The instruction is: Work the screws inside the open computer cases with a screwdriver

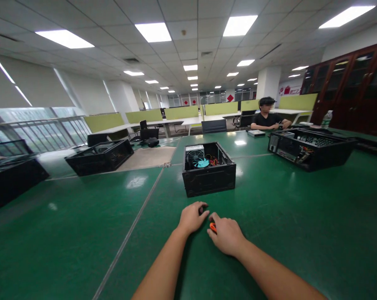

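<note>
My left hand (pixel 192 217) rests on the green table with its fingers loosely bent and the thumb apart from them. Nothing shows in it. Just to its right, my right hand (pixel 227 234) is closed around a small orange tool (pixel 212 227). Only its orange end shows, so its kind is hidden by the fingers. Beyond both hands stands a black computer case (pixel 209 179), open at the top. Inside it I see a turquoise fan (pixel 201 163), a power supply's round grille (pixel 195 155) and a bundle of coloured wires (pixel 212 160). Neither hand touches the case.
More open black computer cases stand on the table: one at right (pixel 320 154), one at left (pixel 97 160), another at the far left edge (pixel 13 179). Across the table sits a person (pixel 266 116) near a flat silver-grey box (pixel 256 133) and a plastic bottle (pixel 326 119).
</note>
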### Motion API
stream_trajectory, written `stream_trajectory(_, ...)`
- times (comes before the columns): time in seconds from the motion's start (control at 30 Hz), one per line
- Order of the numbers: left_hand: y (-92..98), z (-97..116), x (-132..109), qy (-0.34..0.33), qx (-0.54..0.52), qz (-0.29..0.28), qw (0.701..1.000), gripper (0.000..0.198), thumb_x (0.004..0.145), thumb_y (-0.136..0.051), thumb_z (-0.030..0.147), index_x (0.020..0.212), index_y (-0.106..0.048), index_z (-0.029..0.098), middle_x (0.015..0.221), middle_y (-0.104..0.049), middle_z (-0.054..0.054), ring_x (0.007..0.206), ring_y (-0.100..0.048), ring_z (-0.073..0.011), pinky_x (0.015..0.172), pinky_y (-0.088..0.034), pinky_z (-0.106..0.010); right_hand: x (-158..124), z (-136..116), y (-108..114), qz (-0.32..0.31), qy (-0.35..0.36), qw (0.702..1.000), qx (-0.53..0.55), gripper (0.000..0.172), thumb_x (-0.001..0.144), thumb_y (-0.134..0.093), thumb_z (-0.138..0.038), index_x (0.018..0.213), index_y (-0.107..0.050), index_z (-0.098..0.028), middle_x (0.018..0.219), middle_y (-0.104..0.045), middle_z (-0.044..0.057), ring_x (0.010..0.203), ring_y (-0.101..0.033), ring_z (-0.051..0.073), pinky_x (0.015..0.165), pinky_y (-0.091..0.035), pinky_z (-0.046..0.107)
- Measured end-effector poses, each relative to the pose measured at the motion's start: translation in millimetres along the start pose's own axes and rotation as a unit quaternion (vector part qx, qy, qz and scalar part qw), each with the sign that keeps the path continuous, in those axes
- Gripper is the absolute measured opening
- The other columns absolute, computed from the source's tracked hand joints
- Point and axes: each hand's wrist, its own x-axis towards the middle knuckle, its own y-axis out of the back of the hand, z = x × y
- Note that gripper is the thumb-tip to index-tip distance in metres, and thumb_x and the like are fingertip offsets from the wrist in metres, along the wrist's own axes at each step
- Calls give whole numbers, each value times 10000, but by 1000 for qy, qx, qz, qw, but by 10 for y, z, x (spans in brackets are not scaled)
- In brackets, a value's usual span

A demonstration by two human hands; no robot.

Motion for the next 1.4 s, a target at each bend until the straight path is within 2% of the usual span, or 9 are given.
stream_trajectory(0.37,-20,-8,-5,4,3,4,1000,298,956,-577,379,1163,-601,166,1041,-643,-66,907,-630,-201,842,-532,-420,-11,5,10,-4,21,1000,-7,323,890,-513,-366,1167,-589,-218,954,-746,107,897,-707,305,759,-469,385)
stream_trajectory(0.7,-8,43,-23,7,10,10,1000,296,952,-582,393,1135,-612,163,998,-650,-57,875,-633,-192,816,-538,-401,1,8,-2,-6,18,1000,-5,422,888,-500,-370,1275,-540,-206,979,-743,122,920,-702,315,769,-468,395)
stream_trajectory(0.83,231,240,152,0,34,62,997,302,948,-586,388,1145,-604,160,977,-650,-52,842,-633,-185,790,-540,-387,8,-6,15,-7,10,1000,-4,454,872,-523,-378,1285,-534,-190,982,-740,131,919,-700,314,769,-466,387)
stream_trajectory(0.9,451,361,353,-18,58,111,992,294,960,-559,363,1186,-590,179,1121,-629,-80,1023,-603,-226,914,-496,-442,11,-20,38,-9,8,1000,-1,468,853,-538,-378,1281,-531,-189,972,-740,127,915,-700,314,771,-467,386)
stream_trajectory(1.0,750,478,699,-33,110,157,981,396,944,-574,368,1299,-526,201,1389,-486,-111,1275,-453,-295,1066,-366,-532,12,-46,80,-15,4,1000,9,458,830,-539,-356,1258,-527,-194,957,-738,114,907,-699,311,782,-470,395)
stream_trajectory(1.1,864,506,939,-10,166,136,977,432,917,-619,397,1279,-539,175,1351,-515,-119,1227,-496,-304,1042,-385,-553,9,-61,115,-31,6,999,18,362,829,-528,-326,1150,-584,-168,958,-731,141,916,-693,329,799,-472,427)
stream_trajectory(1.23,888,547,1027,39,219,98,970,390,930,-603,418,1219,-573,159,1231,-586,-109,1145,-558,-281,994,-439,-534,10,-44,247,-65,33,996,44,304,877,-507,-301,1110,-611,-134,995,-717,154,933,-682,311,806,-483,438)
stream_trajectory(1.3,959,610,1000,51,229,69,970,396,933,-596,433,1214,-576,156,1215,-597,-108,1110,-580,-269,962,-470,-512,-7,-22,431,-84,56,992,71,316,894,-513,-338,1122,-603,-138,986,-711,143,902,-681,298,760,-492,410)
stream_trajectory(1.4,1142,762,809,45,237,12,970,416,905,-636,414,1226,-583,155,1164,-636,-109,1033,-626,-258,905,-511,-477,-127,29,900,-100,104,983,118,305,913,-512,-420,1054,-612,-169,899,-701,99,810,-668,270,678,-482,358)
